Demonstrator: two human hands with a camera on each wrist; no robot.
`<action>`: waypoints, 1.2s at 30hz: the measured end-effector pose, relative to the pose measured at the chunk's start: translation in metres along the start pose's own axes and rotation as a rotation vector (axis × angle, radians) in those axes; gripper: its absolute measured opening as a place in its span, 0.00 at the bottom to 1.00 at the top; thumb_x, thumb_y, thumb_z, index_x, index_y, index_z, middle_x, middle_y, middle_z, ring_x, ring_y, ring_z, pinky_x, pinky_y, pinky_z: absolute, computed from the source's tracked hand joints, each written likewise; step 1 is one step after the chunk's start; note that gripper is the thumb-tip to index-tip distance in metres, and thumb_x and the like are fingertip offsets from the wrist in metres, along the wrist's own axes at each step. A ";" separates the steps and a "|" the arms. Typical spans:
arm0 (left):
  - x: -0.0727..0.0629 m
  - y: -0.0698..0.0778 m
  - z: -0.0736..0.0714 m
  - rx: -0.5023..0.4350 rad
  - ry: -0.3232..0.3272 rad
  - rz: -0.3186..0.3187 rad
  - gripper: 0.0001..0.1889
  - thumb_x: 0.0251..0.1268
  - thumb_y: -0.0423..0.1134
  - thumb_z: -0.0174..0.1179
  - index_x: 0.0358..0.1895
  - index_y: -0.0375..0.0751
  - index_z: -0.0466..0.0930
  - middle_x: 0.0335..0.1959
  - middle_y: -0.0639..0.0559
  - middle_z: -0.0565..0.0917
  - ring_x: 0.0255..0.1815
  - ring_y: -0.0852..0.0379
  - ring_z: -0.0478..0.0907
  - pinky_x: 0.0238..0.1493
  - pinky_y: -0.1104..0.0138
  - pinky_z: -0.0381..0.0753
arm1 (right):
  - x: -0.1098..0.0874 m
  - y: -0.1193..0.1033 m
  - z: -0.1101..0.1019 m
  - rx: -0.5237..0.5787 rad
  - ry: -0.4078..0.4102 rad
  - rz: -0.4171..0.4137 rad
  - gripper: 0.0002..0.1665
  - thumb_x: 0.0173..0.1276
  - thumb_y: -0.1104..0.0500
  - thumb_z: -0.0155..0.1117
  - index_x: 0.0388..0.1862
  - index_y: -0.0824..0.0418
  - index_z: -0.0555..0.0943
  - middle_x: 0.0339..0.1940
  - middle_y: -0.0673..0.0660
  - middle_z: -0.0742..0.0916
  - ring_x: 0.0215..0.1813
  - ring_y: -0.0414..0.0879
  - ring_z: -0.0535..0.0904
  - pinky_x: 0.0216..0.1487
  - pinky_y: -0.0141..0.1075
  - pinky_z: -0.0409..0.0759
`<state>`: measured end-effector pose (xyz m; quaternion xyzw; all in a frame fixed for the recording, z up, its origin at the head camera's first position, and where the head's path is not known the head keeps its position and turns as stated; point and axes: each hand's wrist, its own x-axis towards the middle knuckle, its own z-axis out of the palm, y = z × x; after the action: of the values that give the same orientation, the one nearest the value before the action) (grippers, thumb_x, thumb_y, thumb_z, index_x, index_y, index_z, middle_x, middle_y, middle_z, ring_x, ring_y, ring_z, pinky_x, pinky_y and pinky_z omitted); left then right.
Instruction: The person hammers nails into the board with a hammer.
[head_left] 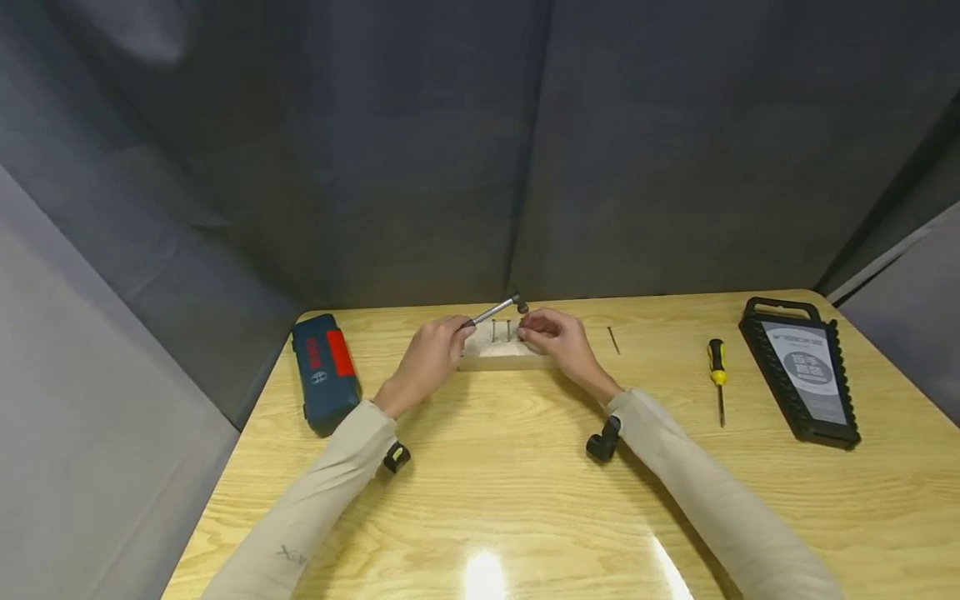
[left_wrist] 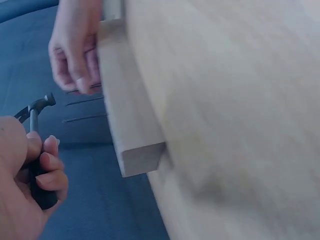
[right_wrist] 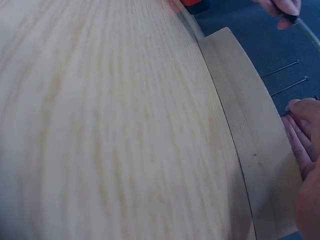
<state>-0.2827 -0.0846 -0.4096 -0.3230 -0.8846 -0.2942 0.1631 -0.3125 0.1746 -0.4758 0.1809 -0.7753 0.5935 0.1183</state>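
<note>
My left hand [head_left: 435,350] grips a small claw hammer [head_left: 495,312] by its black handle. The hammer's head is raised above the wooden block [head_left: 498,363] at the table's far side, close to my right hand [head_left: 558,337]. Two nails [head_left: 508,331] stand upright in the block, side by side. Between thumb and fingers my right hand pinches a third nail [left_wrist: 71,92], upright on the block to the right of those two; most of it is hidden by the fingers. In the left wrist view the hammer head [left_wrist: 41,103] shows a short way off the nail heads.
Right of the block a loose nail [head_left: 613,340] lies on the table [head_left: 480,467]. Farther right are a yellow-and-black screwdriver [head_left: 717,367] and a black tool rack [head_left: 802,371]. A blue Bosch case [head_left: 324,375] lies at the left. Dark curtain [head_left: 420,167] hangs behind.
</note>
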 end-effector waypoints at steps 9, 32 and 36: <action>0.013 0.001 -0.016 -0.195 0.256 0.042 0.12 0.84 0.33 0.52 0.53 0.27 0.82 0.33 0.39 0.82 0.25 0.53 0.73 0.27 0.65 0.73 | 0.002 -0.004 0.004 0.003 -0.014 0.005 0.11 0.72 0.65 0.71 0.51 0.68 0.85 0.47 0.67 0.90 0.44 0.40 0.87 0.47 0.27 0.84; -0.014 -0.011 0.012 0.070 0.031 0.051 0.11 0.82 0.34 0.55 0.51 0.30 0.84 0.34 0.42 0.86 0.28 0.56 0.80 0.29 0.64 0.82 | -0.003 -0.021 0.002 -0.003 -0.037 0.046 0.14 0.72 0.70 0.69 0.53 0.77 0.83 0.48 0.72 0.89 0.50 0.60 0.88 0.47 0.25 0.83; -0.011 -0.011 0.016 0.142 0.063 0.102 0.10 0.81 0.33 0.55 0.51 0.29 0.84 0.33 0.43 0.85 0.27 0.54 0.82 0.28 0.64 0.84 | -0.007 -0.033 0.000 -0.020 -0.033 0.032 0.15 0.72 0.69 0.69 0.53 0.77 0.83 0.47 0.71 0.89 0.48 0.53 0.89 0.48 0.25 0.83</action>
<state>-0.2831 -0.0870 -0.4319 -0.3459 -0.8800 -0.2319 0.2282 -0.2925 0.1679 -0.4497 0.1769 -0.7859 0.5844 0.0977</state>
